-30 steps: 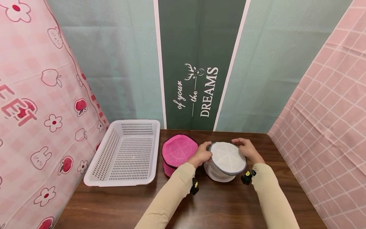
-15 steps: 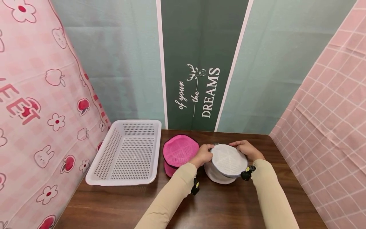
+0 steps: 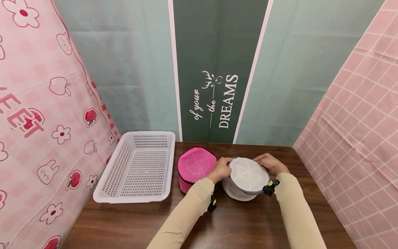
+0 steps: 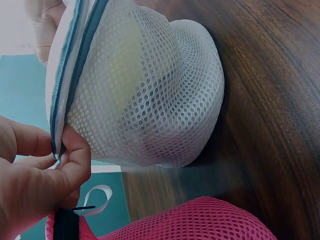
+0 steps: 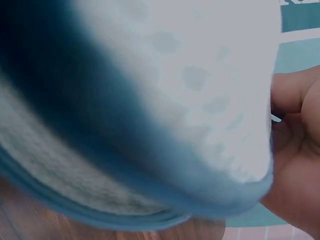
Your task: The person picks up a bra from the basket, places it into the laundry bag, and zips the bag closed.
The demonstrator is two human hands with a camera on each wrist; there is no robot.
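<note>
A round white mesh laundry bag [image 3: 248,174] with a blue-grey zip rim stands on the table, its top tilted towards me. My left hand [image 3: 221,169] pinches the rim at its left side; the left wrist view has thumb and forefinger on the blue zip edge [image 4: 64,75]. At the back right of the rim, my right hand [image 3: 270,163] holds the edge with bent fingers, partly hidden behind the lid in the right wrist view. Something yellowish [image 4: 127,65] shows through the mesh. A pink mesh laundry bag [image 3: 196,164] with dark trim sits just left, partly behind my left wrist.
A white perforated plastic basket [image 3: 170,166] stands at the left of the brown wooden table [image 3: 236,224]. Patterned pink cloth [image 3: 59,103] hangs on the left, checked pink cloth [image 3: 351,131] on the right, and a green cloth [image 3: 211,45] at the back.
The white bag's top has come slightly nearer to me. My right hand first shifted left along the back rim, then slid back right. My left hand keeps its grip at the left rim.
</note>
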